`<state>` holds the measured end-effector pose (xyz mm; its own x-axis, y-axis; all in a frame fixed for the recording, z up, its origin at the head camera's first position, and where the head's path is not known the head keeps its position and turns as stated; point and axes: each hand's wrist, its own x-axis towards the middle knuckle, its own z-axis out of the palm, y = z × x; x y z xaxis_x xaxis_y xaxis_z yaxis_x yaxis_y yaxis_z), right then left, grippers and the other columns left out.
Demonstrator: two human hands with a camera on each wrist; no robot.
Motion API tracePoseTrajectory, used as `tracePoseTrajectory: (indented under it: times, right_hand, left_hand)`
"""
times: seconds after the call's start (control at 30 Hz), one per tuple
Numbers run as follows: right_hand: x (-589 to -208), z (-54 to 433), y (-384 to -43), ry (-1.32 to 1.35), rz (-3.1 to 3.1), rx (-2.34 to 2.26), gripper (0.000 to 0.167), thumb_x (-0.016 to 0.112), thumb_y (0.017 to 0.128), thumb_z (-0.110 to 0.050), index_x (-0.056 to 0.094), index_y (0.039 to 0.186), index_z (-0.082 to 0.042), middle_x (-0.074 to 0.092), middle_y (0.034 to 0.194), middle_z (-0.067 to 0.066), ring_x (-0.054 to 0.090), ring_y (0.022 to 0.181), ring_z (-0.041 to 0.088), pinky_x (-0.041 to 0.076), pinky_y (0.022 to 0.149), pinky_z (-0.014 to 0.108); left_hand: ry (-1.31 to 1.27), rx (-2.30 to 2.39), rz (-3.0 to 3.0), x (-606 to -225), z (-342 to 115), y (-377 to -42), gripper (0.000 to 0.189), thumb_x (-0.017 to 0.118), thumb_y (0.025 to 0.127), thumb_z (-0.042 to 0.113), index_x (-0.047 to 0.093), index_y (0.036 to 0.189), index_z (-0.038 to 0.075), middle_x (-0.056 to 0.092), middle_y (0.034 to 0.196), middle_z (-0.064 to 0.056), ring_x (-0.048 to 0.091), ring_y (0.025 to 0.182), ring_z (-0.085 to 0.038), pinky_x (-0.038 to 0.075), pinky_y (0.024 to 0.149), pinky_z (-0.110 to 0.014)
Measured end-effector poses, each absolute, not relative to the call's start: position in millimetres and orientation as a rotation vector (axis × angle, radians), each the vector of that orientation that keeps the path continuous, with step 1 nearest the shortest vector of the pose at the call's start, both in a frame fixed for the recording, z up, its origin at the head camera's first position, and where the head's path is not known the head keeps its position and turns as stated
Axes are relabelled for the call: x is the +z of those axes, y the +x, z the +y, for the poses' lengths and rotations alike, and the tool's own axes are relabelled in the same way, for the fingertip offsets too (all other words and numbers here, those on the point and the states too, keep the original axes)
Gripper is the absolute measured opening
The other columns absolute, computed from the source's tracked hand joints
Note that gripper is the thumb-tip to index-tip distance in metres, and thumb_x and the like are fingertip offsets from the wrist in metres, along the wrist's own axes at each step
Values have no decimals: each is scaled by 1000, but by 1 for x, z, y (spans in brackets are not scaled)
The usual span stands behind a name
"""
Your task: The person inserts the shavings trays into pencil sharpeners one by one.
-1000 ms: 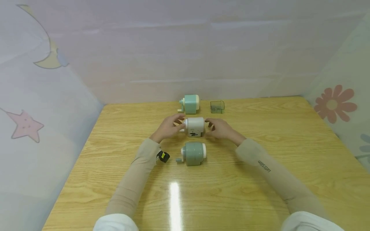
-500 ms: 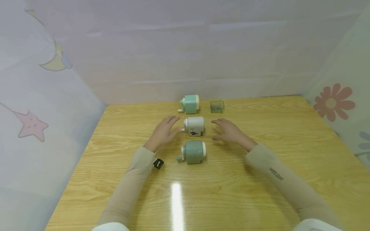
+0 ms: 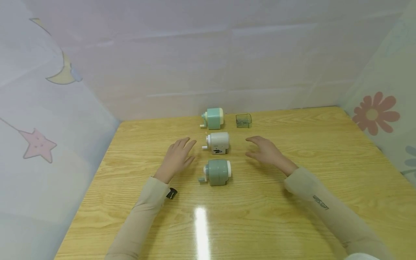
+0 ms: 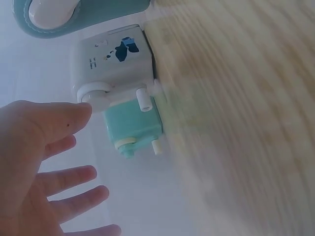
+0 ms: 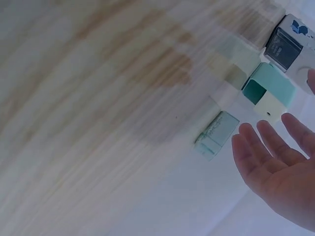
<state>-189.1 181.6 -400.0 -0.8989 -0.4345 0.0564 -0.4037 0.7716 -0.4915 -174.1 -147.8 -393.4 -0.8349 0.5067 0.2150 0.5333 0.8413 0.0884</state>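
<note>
Three crank pencil sharpeners stand in a line from front to back on the wooden table. The white sharpener (image 3: 219, 142) with a dark print is in the middle, between my two hands and apart from both. My left hand (image 3: 174, 159) is held to its left, fingers spread and holding nothing. To its right is my right hand (image 3: 265, 151), empty, with relaxed fingers. Nearest me stands the grey-green sharpener (image 3: 218, 172). At the back is the mint sharpener (image 3: 213, 118), whose front slot (image 5: 254, 92) is a bare opening in the right wrist view.
A clear green shavings drawer (image 3: 243, 121) lies right of the mint sharpener, near the table's back edge. A pale printed backdrop (image 3: 182, 65) rises behind the table (image 3: 276, 224) and along both sides. A black strap piece (image 3: 171, 193) shows at the left cuff.
Both hands have drawn away from the white sharpener, the left toward the left and me, the right toward the right. Their fingers have spread. The sharpeners stay in place.
</note>
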Motion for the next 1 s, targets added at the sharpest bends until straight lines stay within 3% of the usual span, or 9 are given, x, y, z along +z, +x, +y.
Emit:
tracePoseTrajectory:
  times: [0.17, 0.4, 0.57, 1.0]
  right_hand:
    - [-399, 186, -192, -650, 2936, -776, 54, 64, 86, -23, 45, 129, 4, 44, 129, 26, 42, 117, 42, 35, 95, 55]
    - [-399, 190, -206, -647, 3005, -793, 50, 65, 85, -18, 47, 125, 7, 49, 123, 27, 51, 103, 41, 44, 84, 53]
    - [-398, 193, -223, -662, 3009, -777, 55, 66, 84, -16, 43, 127, 9, 46, 124, 29, 51, 103, 41, 44, 83, 53]
    - [-390, 191, -266, -553, 2954, -554, 69, 68, 82, -18, 32, 134, 10, 34, 133, 33, 39, 116, 47, 37, 94, 55]
  left_hand:
    - [-807, -215, -2821, -396, -152, -172, 55, 65, 85, 23, 43, 133, 7, 43, 132, -20, 42, 119, -36, 40, 93, -52]
    - [-808, -241, -2843, -398, -153, -173, 55, 63, 86, 23, 42, 134, 7, 42, 133, -20, 42, 119, -36, 39, 94, -51]
    - [-810, -234, -2849, -400, -154, -174, 54, 63, 87, 24, 42, 135, 8, 43, 133, -19, 43, 119, -35, 39, 94, -50]
    - [-807, -267, -2850, -399, -154, -175, 55, 64, 86, 22, 42, 134, 7, 43, 133, -20, 43, 118, -36, 39, 94, -51]
